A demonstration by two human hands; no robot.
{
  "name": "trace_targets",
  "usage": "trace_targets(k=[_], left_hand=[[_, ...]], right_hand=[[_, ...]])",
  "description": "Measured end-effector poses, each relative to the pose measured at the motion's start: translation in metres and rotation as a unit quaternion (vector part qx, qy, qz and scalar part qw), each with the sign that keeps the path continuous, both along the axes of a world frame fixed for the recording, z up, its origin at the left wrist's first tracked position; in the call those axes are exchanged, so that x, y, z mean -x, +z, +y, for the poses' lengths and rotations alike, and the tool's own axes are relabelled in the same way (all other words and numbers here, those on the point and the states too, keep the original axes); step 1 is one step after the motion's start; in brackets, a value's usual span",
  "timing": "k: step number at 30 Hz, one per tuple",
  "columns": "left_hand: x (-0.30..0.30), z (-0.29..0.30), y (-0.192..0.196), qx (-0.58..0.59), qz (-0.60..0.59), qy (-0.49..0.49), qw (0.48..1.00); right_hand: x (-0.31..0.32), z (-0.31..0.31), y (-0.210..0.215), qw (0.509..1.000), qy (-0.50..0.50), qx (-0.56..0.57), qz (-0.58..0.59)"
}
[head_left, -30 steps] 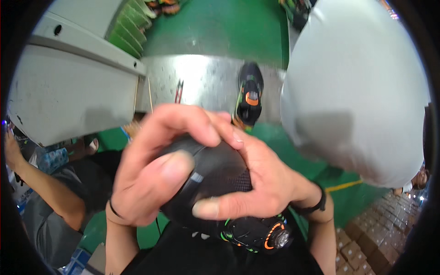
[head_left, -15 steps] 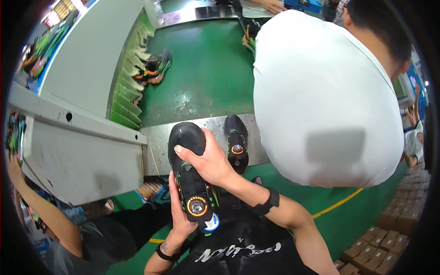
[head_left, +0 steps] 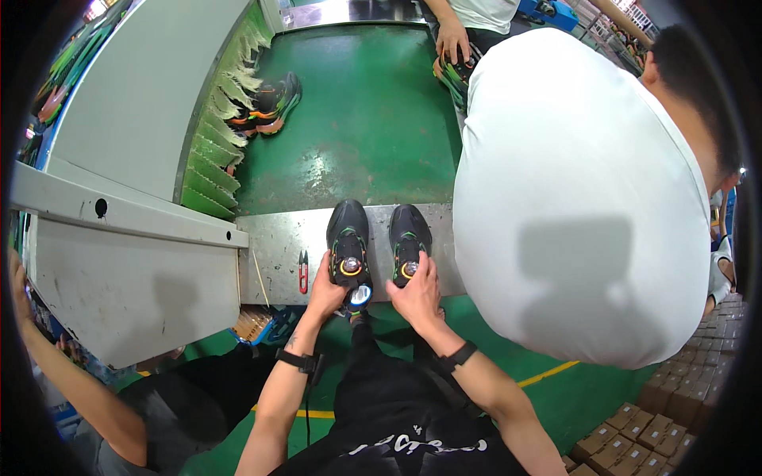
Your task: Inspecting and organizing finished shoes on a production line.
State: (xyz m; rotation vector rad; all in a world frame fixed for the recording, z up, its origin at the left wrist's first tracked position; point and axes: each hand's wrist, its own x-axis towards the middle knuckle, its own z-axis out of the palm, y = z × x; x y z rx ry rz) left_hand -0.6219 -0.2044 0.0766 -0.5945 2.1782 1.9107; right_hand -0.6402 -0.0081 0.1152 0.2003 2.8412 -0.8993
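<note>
As hands [head_left: 417, 298] touch shoes [head_left: 348, 226] — metal ledge [head_left: 276, 234], grn flr [head_left: 508, 345]

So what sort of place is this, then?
Probably a shoe factory, perhaps near its packing end. Two black shoes stand on a metal ledge, more shoes sit on what looks like a green conveyor belt, and cardboard boxes are stacked at lower right.
</note>
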Motion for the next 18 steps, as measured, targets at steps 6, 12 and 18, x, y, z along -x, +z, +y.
trace_targets(k=[6, 12, 18], left_hand=[[-0.046, 0.003, 0.073, 0.125, 0.12, 0.026, 0.985], [-0.033, 0.018, 0.174, -0.272, 0.22, 0.107, 0.931], [-0.05, 0.004, 0.243, -0.362, 0.279, -0.093, 0.885]], right_hand=[[-0.005, 0.035, 0.04, 0.984, 0.005, 0.18, -0.012], [-0.049, 0.06, 0.158, 0.89, 0.337, 0.271, 0.147], [-0.064, 0.059, 0.198, 0.847, 0.42, 0.247, 0.214]])
